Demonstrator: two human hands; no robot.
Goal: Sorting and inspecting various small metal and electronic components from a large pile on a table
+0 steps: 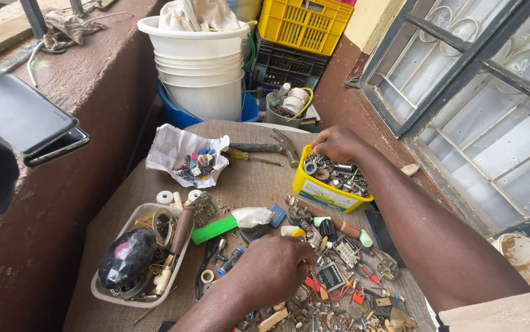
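Nearest: left hand (272,270) sits knuckles-up on the loose pile of small parts (338,289) at the front of the bench (252,184), fingers curled down into the bits; looks pinched on sthg small, but can't tell what, palm hides it. Judging by the spread, sorting is only partly done: lots of screws, clips, small electronic pcs lie scattered across the cloth.

Left of that, white tray (108,294) holds a dark rounded object w/ other odds and ends. Green strip (214,229) lies mid-bench.

Further out, right hand (337,143) is over the back corner of the yellow tub (320,195), fingertips bunched down into the metal nuts & washers; what it grips isn't visible. Tub already well filled.

Beyond: crumpled paper (176,147) w/ coloured bits, screwdriver (249,156), then stacked white buckets (200,67) and a yellow crate (302,24).
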